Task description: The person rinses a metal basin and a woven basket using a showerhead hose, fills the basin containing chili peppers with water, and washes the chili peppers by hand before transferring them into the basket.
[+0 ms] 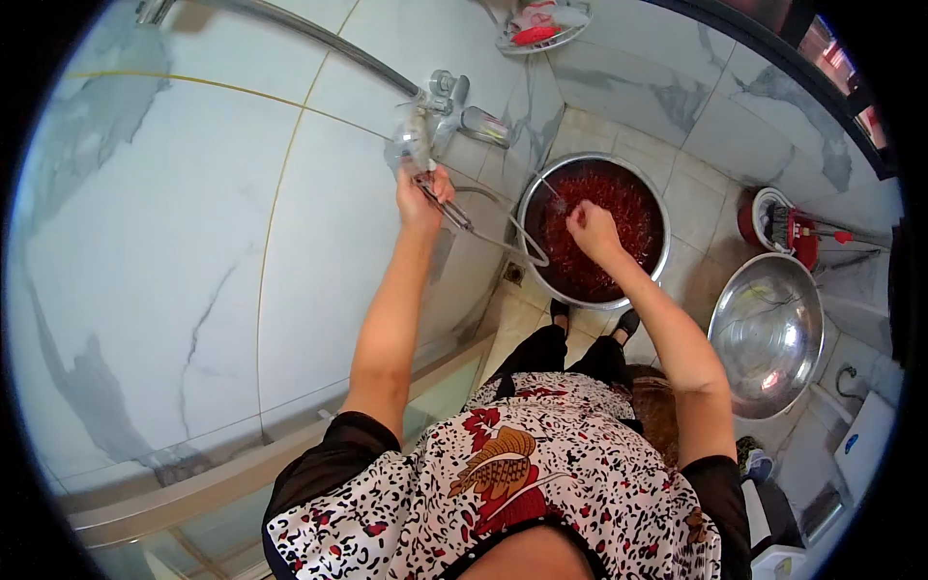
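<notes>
We grip a shower head [412,143] in our left hand [422,198] beside the tap [483,126]; our right hand [593,232], fingers curled, its hold unclear, is over red pieces [614,198] in a basin [667,232] on the floor [691,198], left of a pan [768,338].

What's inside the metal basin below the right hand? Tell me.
A dark red mass lies in the basin, hiding its bottom. The right hand covers part of the mass.
</notes>
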`<state>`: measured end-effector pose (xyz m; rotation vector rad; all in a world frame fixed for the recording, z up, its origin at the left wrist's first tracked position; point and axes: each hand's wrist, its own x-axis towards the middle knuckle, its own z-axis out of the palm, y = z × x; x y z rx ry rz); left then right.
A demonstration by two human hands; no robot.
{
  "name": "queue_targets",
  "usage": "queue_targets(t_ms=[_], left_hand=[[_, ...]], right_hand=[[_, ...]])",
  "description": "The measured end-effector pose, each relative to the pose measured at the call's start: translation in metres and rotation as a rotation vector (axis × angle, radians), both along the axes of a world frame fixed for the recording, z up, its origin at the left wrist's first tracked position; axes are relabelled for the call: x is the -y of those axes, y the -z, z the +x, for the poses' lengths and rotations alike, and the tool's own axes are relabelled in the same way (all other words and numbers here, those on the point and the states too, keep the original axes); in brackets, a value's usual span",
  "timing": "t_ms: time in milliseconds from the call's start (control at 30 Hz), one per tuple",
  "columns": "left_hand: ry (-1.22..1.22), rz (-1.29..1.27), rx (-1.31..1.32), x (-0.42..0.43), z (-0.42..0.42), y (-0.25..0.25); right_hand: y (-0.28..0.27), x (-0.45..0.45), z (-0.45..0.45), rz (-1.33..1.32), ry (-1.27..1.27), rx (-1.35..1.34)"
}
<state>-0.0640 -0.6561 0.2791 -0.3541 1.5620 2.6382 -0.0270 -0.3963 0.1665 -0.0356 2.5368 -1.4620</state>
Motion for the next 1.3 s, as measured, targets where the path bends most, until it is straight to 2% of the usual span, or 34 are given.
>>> queue_targets(t_ms=[67,200,267,300,333,367,400,467,500,533,600,667,733,800,867,900,1000,1033,1067,1133,1167,1300], left_hand=[[-0.053,-0.013,0.024,0.001,-0.006,0.003],[0.025,0.046,0.026,0.015,-0.014,0.022],[0.070,0.095,0.055,0.019,-0.015,0.025],[0.180,0.063,0.005,0.018,-0.010,0.020],[0.288,0.034,-0.042,0.018,-0.003,0.016],[0.312,-0.057,-0.059,0.015,0.001,0.014],[0.330,-0.045,-0.045,0.012,0.002,0.011],[0.208,-0.131,-0.095,0.008,0.010,0.012],[0.221,-0.053,-0.014,0.031,0.002,0.043],[0.238,-0.032,-0.002,0.026,0.006,0.038],[0.417,-0.091,-0.005,0.010,0.006,0.027],[0.395,-0.145,0.100,-0.009,0.009,0.027],[0.539,-0.290,0.135,-0.026,0.009,0.029],[0.648,-0.261,0.066,-0.033,0.009,0.054],[0.785,-0.612,-0.045,-0.056,0.009,0.067],[0.881,-0.473,-0.041,-0.078,0.017,0.049],[1.056,-0.523,-0.200,-0.124,0.028,0.048],[1.047,-0.405,-0.222,-0.145,0.035,0.048],[1.079,-0.386,-0.240,-0.161,0.038,0.052],[1.167,-0.601,-0.321,-0.190,0.045,0.060],[1.210,-0.832,-0.372,-0.196,0.037,0.060],[1.215,-0.915,-0.576,-0.262,0.067,0.054]], right_hand=[[-0.009,0.011,-0.020,-0.073,0.001,-0.132],[-0.015,0.031,-0.033,-0.081,-0.036,-0.135],[-0.017,0.033,-0.027,-0.112,-0.059,-0.051],[-0.010,0.031,-0.020,-0.108,-0.046,-0.039],[-0.003,0.027,-0.012,-0.099,-0.041,-0.033],[0.004,0.021,-0.003,-0.081,-0.014,0.030],[0.012,0.015,0.008,-0.063,0.021,0.098],[0.034,-0.003,0.032,0.022,0.046,0.104],[0.031,-0.014,0.049,0.038,0.077,0.167],[0.026,-0.026,0.057,0.055,0.107,0.209],[0.064,-0.053,0.091,0.133,0.172,0.209],[0.080,-0.077,0.128,0.139,0.296,0.287],[0.094,-0.096,0.165,0.204,0.388,0.289],[0.092,-0.108,0.200,0.185,0.491,0.281],[0.102,-0.123,0.241,0.214,0.647,0.375],[0.116,-0.128,0.263,0.200,0.701,0.372],[0.108,-0.120,0.299,0.171,0.900,0.426],[0.107,-0.115,0.310,0.228,0.936,0.330],[0.108,-0.111,0.319,0.148,0.979,0.355],[0.110,-0.105,0.334,0.072,1.051,0.303],[0.104,-0.097,0.334,0.053,1.092,0.334],[0.099,-0.104,0.357,-0.018,1.179,0.350]])
